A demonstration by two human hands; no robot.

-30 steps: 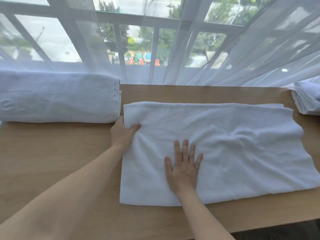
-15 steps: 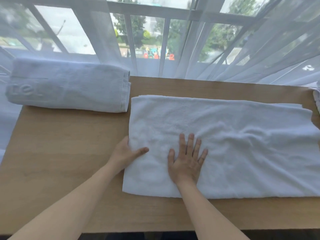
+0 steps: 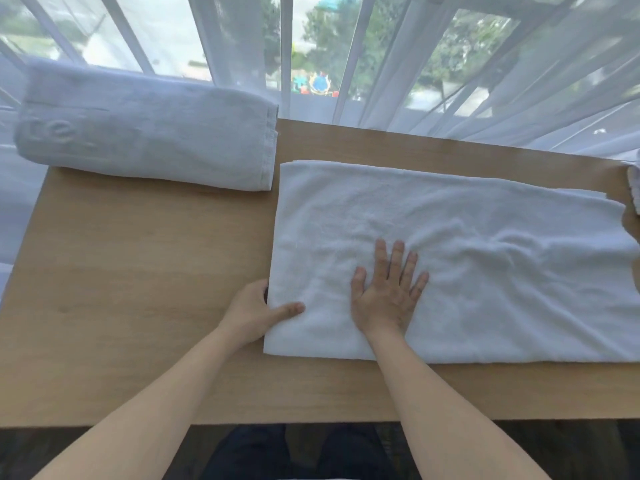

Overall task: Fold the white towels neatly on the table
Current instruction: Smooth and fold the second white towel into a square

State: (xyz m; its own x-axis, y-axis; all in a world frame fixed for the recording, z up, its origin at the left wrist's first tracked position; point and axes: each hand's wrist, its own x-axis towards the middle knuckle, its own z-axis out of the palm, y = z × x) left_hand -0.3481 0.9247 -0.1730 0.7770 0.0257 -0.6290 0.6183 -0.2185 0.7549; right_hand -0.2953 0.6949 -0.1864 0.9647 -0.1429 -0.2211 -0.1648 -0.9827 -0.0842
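Note:
A white towel (image 3: 467, 237), folded into a long band, lies flat on the wooden table (image 3: 138, 289) and runs off the right side of the view. My left hand (image 3: 254, 311) pinches its left edge near the front corner, thumb on top, fingers tucked under the cloth. My right hand (image 3: 388, 292) presses flat on the towel, fingers spread and straight, a little right of the left hand. Wrinkles show in the cloth to the right of my right hand.
A folded white towel (image 3: 145, 133) with embossed letters sits at the table's back left corner, overhanging its left edge. Part of another towel (image 3: 633, 188) shows at the far right. Sheer curtains (image 3: 450, 64) hang behind the table. My legs are below the front edge.
My left hand has slid along the towel's left edge toward me, from near the back corner to near the front corner. My right hand stays pressed flat. The camera has tilted further down.

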